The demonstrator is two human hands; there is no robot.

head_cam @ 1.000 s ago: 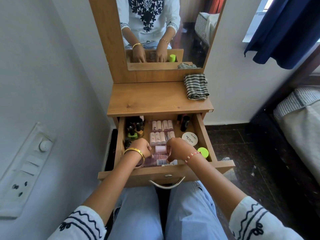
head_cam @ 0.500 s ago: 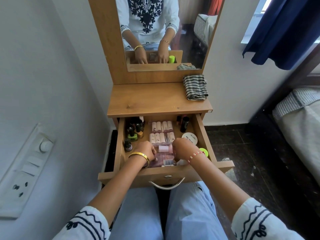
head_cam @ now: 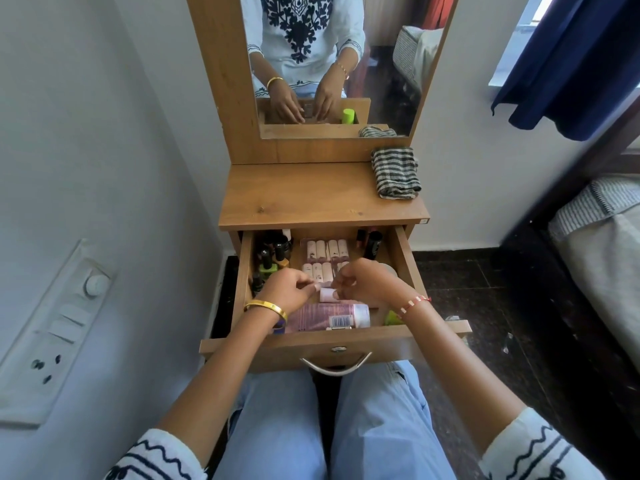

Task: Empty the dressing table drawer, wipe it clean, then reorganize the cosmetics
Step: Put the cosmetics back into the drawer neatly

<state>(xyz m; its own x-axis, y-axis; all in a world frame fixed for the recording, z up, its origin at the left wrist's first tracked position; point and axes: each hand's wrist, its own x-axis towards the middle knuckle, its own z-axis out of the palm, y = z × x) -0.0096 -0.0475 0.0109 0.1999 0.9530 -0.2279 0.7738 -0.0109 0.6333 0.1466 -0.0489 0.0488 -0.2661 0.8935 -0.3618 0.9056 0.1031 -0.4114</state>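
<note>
The dressing table drawer is pulled open over my lap and holds many cosmetics. My left hand and my right hand meet over its middle, and each pinches one end of a small pink tube. Below them a large pink bottle with a barcode lies along the front wall. Nail polish bottles stand at the left. Rows of pale pink tubes lie at the back centre, and dark lipsticks sit at the back right. A green cap shows under my right wrist.
A folded striped cloth lies at the right rear of the wooden tabletop. A mirror stands behind it. A wall with a switch panel is close on the left; a bed is at the right.
Both hands have risen slightly from the front of the drawer and closed in on the small pink tube, which they now hold between them. The large pink bottle is more exposed.
</note>
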